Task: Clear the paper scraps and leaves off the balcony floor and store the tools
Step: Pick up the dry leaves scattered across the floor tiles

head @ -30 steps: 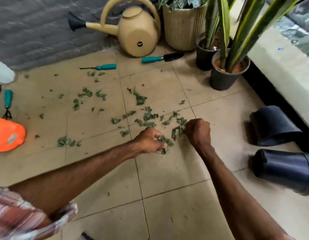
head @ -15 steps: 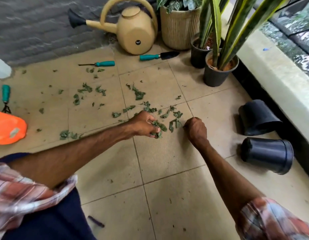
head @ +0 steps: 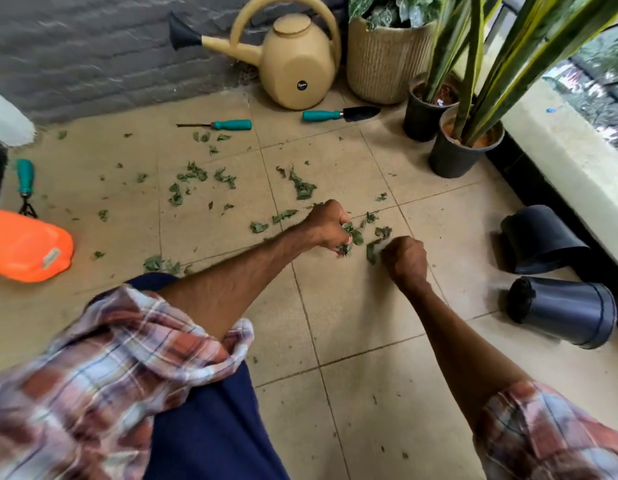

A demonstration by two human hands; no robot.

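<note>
Leaves (head: 350, 235) in left grip (head: 326, 225)

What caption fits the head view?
Both hands, left and right, gather green leaf scraps from the tiled balcony floor.

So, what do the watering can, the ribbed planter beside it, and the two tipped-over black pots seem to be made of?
Watering can: likely plastic; smooth matte beige, moulded in one piece.
Ribbed planter: cannot tell for sure; fine vertical ribs suggest woven fibre or textured ceramic.
Black pots: probably thin plastic; soft sheen, rolled rims, like nursery pots.
</note>
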